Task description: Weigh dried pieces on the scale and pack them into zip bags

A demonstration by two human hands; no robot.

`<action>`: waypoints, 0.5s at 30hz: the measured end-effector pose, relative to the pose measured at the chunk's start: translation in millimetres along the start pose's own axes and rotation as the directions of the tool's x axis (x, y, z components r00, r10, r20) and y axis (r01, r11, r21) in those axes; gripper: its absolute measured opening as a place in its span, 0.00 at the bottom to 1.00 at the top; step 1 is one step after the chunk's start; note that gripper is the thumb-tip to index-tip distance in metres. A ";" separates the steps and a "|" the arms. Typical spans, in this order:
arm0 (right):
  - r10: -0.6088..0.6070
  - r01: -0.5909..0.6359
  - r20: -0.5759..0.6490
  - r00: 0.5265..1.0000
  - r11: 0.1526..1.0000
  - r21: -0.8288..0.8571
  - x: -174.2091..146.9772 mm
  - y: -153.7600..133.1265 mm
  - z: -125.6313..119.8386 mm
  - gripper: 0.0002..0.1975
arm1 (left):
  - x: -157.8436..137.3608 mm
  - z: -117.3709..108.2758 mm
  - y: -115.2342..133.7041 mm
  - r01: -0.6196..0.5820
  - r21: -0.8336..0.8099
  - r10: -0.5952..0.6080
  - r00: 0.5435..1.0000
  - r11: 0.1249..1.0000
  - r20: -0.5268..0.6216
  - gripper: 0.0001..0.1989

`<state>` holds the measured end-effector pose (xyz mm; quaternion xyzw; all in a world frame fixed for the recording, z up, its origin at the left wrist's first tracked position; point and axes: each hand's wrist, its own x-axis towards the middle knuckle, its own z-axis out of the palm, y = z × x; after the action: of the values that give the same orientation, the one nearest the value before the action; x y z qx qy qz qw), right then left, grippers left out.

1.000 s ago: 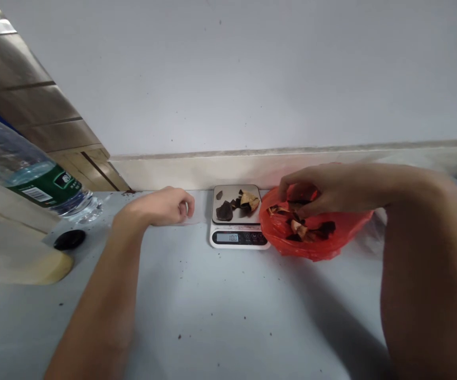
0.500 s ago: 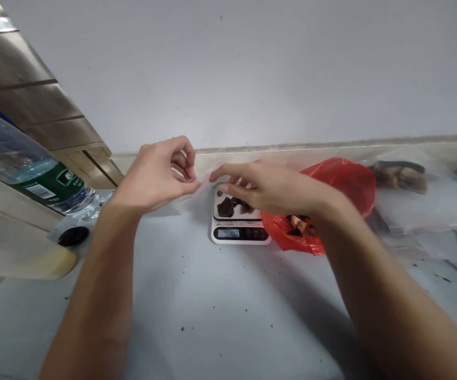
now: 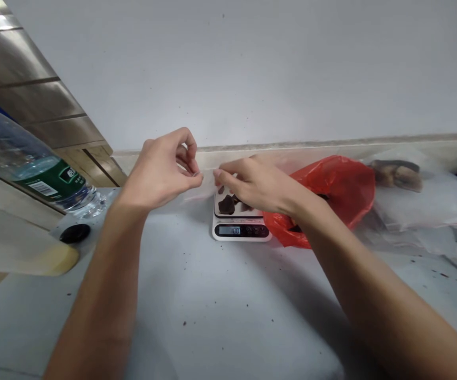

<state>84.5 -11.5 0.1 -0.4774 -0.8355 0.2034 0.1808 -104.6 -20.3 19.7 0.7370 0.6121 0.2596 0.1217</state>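
A thin clear plastic bag [image 3: 205,191] spans the gap between my two hands, hard to see against the pale wall. My left hand [image 3: 165,171] pinches its left side between thumb and forefinger, the other fingers curled. On the opposite side, my right hand [image 3: 252,182] is closed, thumb against fingers, at the bag's edge above the scale. Below it sits a white digital scale [image 3: 242,237] whose display reads 10.0. Several dark brown dried pieces [image 3: 226,205] lie on its plate, partly covered by my right hand. Touching the scale's right side is an open red plastic bag [image 3: 353,184].
Clear bags [image 3: 446,203] lie at the right, one with brown-and-dark slices [image 3: 400,175]. On the left are a tilted water bottle [image 3: 50,177], a translucent container [image 3: 18,245] and a black cap [image 3: 75,233]. A wall [image 3: 252,74] rises behind the table [image 3: 205,327].
My right hand has drawn its fingers together at the clear bag's edge and moved slightly. My left hand keeps its pinch, nearly in place. The scale still reads 10.0.
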 end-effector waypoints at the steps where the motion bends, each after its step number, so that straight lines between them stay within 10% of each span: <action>1: 0.050 -0.050 0.000 0.999 0.999 -0.018 1.0 -0.5 2.0 0.20 | -0.1 0.7 0.8 -0.021 0.019 0.021 0.999 1.000 -0.028 0.10; 4: 0.147 -0.144 -0.107 0.983 0.989 0.028 4.6 1.2 9.3 0.09 | 0.0 4.3 4.3 -0.091 0.074 0.099 0.988 0.993 -0.117 0.09; 7: 0.115 -0.073 -0.201 0.973 0.976 0.204 7.5 5.5 14.6 0.25 | 0.7 9.9 6.2 -0.195 0.071 0.202 0.974 0.978 -0.103 0.13; 15: 0.033 0.095 -0.344 0.938 0.932 0.350 13.0 10.4 11.6 0.05 | 1.8 15.2 -0.4 -0.214 -0.012 0.212 0.952 0.977 0.223 0.57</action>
<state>80.1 2.6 -13.7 -0.4505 -0.7466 0.2640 0.4121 -96.6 -16.3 7.2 0.8239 0.5132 0.1830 0.1562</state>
